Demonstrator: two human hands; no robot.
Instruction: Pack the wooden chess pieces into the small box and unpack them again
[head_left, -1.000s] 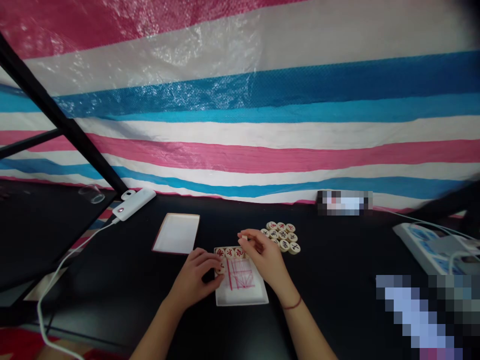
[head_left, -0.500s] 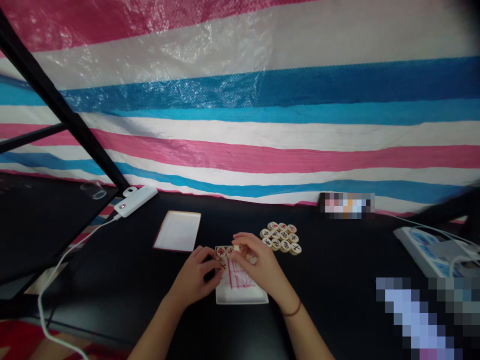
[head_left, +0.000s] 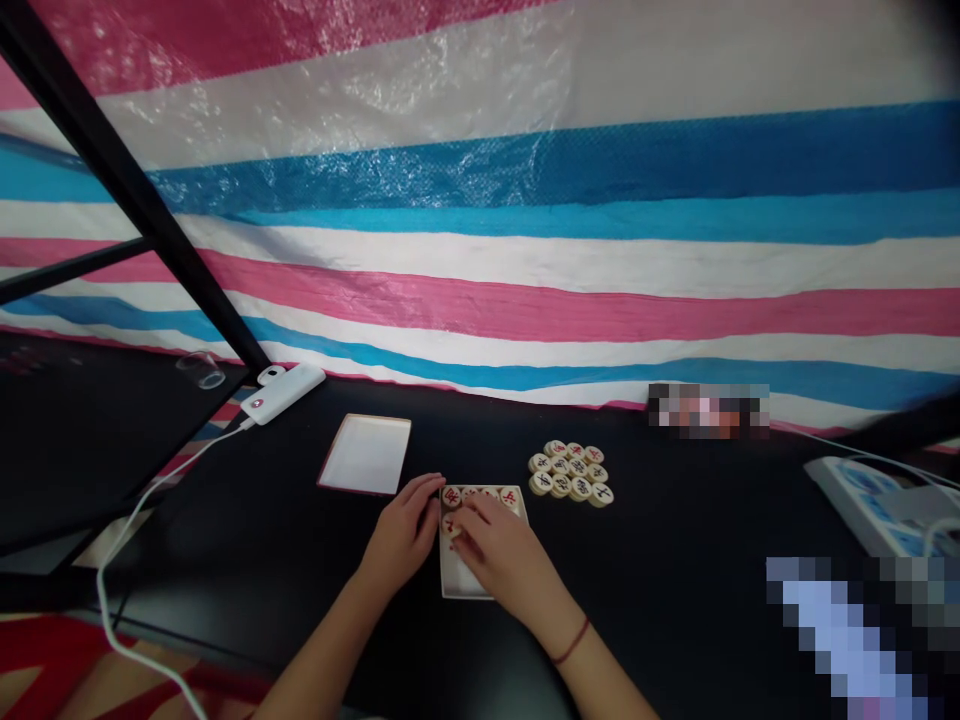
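Note:
A small white box (head_left: pixel 459 585) lies on the black table in front of me, with a row of round wooden chess pieces (head_left: pixel 480 496) along its far edge. My left hand (head_left: pixel 405 532) curls against the box's left side, fingers touching its rim. My right hand (head_left: pixel 501 552) lies over the middle of the box, fingers bent down onto a piece inside it; whether it grips that piece is hidden. A loose cluster of several more round pieces (head_left: pixel 571 473) sits on the table just right of the box.
The box's white lid (head_left: pixel 365 454) lies to the left. A white power bank (head_left: pixel 289 393) with a cable and a clear glass (head_left: pixel 201 370) stand at the far left by a black frame bar. A power strip (head_left: pixel 877 497) lies at the right. A striped tarp hangs behind.
My right hand, which held a piece above the box's far edge, has come down over the box's middle. My left hand stays at the box's left side. The view shifted slightly right.

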